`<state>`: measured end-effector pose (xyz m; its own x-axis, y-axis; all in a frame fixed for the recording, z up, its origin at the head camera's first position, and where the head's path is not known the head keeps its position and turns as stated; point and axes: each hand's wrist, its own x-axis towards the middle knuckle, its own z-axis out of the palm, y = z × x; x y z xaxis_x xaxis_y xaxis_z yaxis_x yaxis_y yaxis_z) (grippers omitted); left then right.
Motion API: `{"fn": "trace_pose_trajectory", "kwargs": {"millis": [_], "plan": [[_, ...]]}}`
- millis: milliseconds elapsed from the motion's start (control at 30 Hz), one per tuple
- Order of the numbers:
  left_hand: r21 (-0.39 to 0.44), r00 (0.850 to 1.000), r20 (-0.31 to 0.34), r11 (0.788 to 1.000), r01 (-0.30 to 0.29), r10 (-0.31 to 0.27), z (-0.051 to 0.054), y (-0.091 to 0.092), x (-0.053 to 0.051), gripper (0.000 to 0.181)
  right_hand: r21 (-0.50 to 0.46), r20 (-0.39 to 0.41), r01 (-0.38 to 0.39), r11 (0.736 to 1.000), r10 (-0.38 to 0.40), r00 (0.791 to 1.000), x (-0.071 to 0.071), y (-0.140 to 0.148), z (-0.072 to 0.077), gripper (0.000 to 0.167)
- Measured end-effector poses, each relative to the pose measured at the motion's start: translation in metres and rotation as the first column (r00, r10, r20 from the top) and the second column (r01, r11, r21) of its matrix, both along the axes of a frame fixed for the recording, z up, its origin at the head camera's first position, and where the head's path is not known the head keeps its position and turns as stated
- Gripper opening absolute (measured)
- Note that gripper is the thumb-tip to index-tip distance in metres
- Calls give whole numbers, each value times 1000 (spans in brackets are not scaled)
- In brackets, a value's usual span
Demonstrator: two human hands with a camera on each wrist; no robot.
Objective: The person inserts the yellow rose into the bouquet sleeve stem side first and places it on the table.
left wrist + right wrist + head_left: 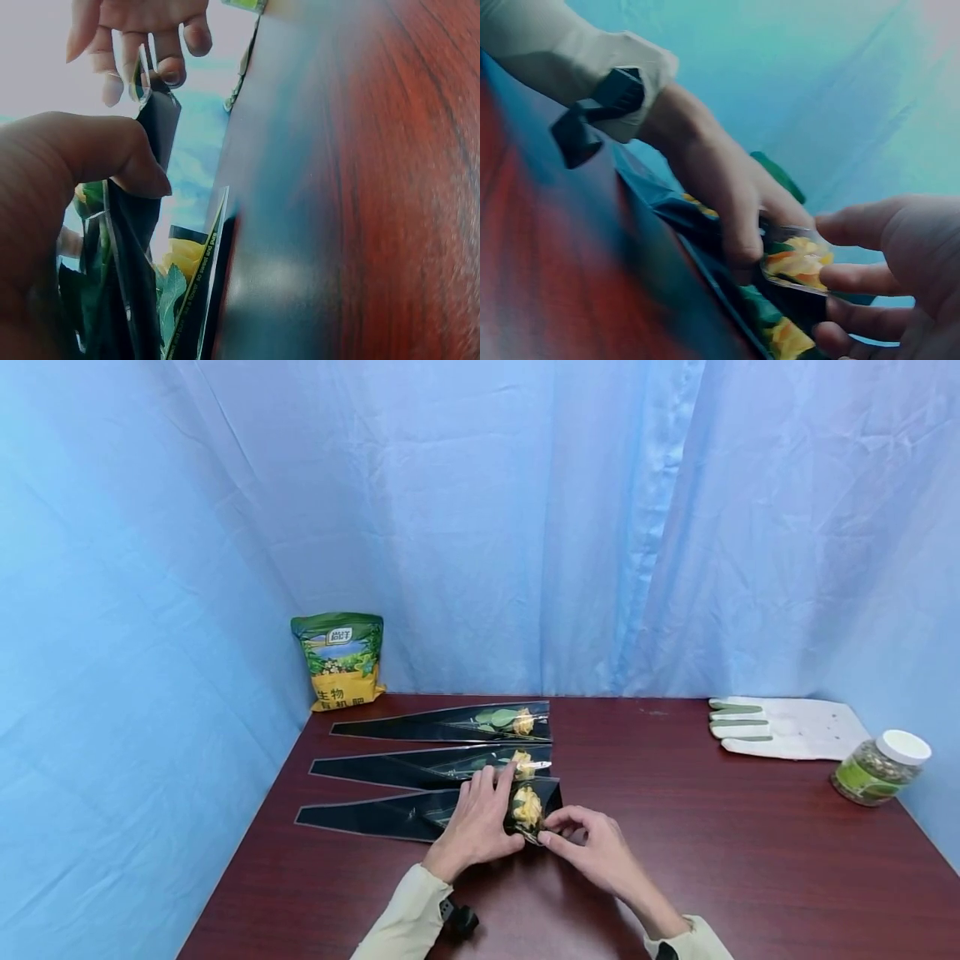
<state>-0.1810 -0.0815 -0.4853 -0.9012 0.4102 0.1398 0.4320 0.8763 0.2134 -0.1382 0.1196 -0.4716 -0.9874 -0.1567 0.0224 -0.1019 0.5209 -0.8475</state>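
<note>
A yellow rose (pixel 528 807) in a black flower sleeve (pixel 356 817) with a clear front lies nearest to me. My left hand (pixel 480 822) grips this sleeve beside the bloom; in the left wrist view its thumb (pixel 139 161) presses on the dark film. My right hand (pixel 596 852) pinches the sleeve's wide end with thumb and fingertips, right of the bloom. In the right wrist view, the fingers (pixel 855 277) of that hand lie at the sleeve's rim by the petals. Behind lie a middle sleeve (pixel 375 768) and a far sleeve (pixel 405 725), each with a yellow rose.
A green and yellow fertilizer bag (pixel 339 660) stands at the back left corner. On the right lie a white and green glove (pixel 795 728) and a clear jar (pixel 879 768) with a white lid. Blue curtains (pixel 465 527) hang round the dark red table (pixel 750 860).
</note>
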Motion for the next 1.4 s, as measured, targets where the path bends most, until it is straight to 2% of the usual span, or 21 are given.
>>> {"fn": "trace_pose_trajectory", "kwargs": {"millis": [133, 267, 367, 500, 800, 1033, 1400], "plan": [[-9, 1000, 8, 1000, 1, -1, -2, -2, 0, 107, -27, -17, 53, 998, -53, 998, 2, -7, -8, 8], [-18, 1000, 23, 1000, 4, -4, -5, -5, 1, 107, -44, -102, 77, 996, -81, 991, 3, -12, -15, 6], [-20, 1000, 30, 1000, 2, -1, -7, -7, 1, 107, -40, -185, 82, 996, -88, 979, 4, -14, -19, 8], [-25, 999, 32, 1000, 2, -1, -10, -9, -1, 105, -33, -227, 91, 995, -96, 969, 4, -15, -21, 11], [1, 997, 66, 999, 35, -35, -14, -13, -4, 104, -126, -141, 87, 988, -105, 984, 4, -13, -25, 8], [-7, 996, 64, 998, 54, -54, -16, -21, -4, 98, -211, -50, 81, 974, -94, 994, 5, -11, -30, 4], [22, 989, 107, 995, 99, -101, -19, -29, -6, 95, -308, 95, 92, 947, -66, 993, 5, -9, -38, 12]]}}
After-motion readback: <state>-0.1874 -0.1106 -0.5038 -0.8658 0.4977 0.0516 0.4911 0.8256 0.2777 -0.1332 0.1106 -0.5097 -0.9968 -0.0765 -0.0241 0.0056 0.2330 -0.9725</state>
